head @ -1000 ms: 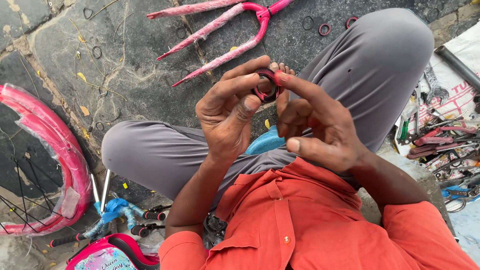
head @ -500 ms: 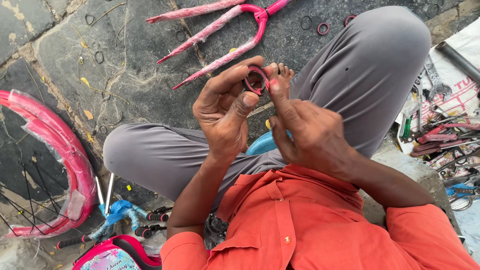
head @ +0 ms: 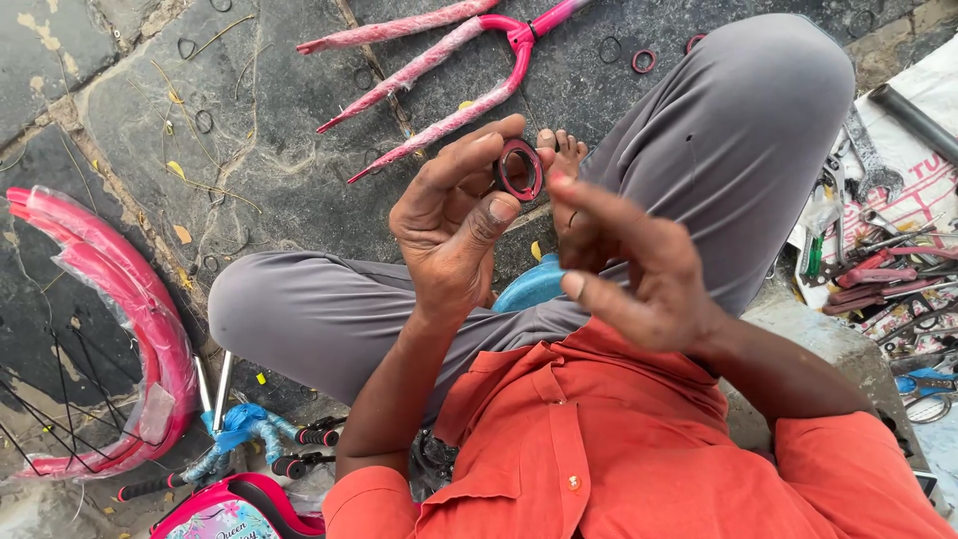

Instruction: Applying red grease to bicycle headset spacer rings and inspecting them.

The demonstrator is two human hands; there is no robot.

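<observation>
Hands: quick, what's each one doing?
Left hand: closed, pinching a small red metal ring between thumb and fingers.
Right hand: open, fingertip touching the ring, holding nothing.

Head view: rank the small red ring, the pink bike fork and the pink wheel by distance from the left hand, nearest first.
1. Small red ring, pinched in the left hand.
2. Pink bike fork, on the stone floor just beyond.
3. Pink wheel, far left.
</observation>
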